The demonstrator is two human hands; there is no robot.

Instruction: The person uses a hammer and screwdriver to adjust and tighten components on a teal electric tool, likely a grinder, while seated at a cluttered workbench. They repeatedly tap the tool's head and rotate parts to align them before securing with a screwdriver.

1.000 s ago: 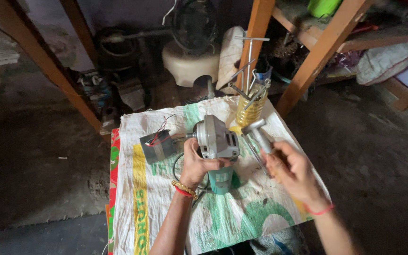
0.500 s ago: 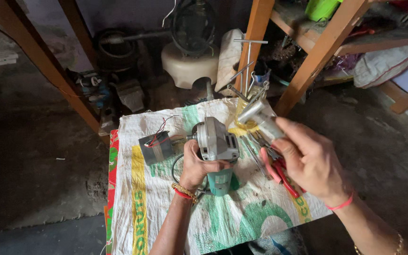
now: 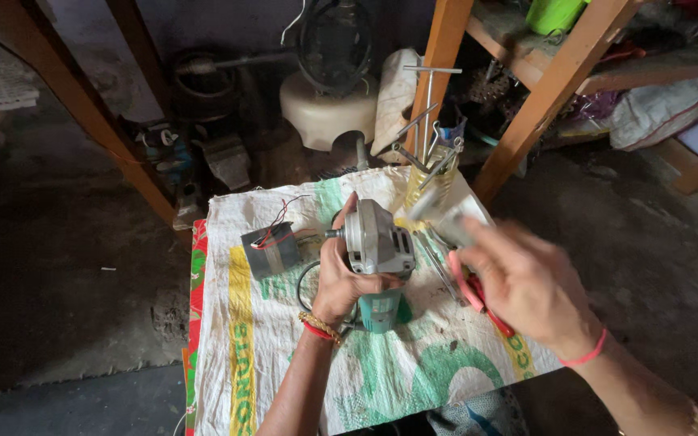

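Head view, left hand: the left hand (image 3: 347, 278) is closed around the angle grinder (image 3: 377, 258), fingers wrapped over its grey head.
Head view, grinder: it is held upright on the woven sack (image 3: 268, 355), grey gear head up, green body below the palm.
Head view, right hand: the right hand (image 3: 527, 282) is held just right of the grinder; a blurred metal tool (image 3: 438, 218) is gripped in its fingers, pointing up and left.
Head view, pliers: red-handled pliers (image 3: 478, 295) are seen on the sack, partly hidden under the right hand.
Head view, left of grinder: a small grey block with red wires (image 3: 271, 249) is laid near the grinder, not touching it.
Head view, behind: a jar of metal tools (image 3: 430, 165) is placed at the sack's far edge, beside a wooden post (image 3: 438, 73).
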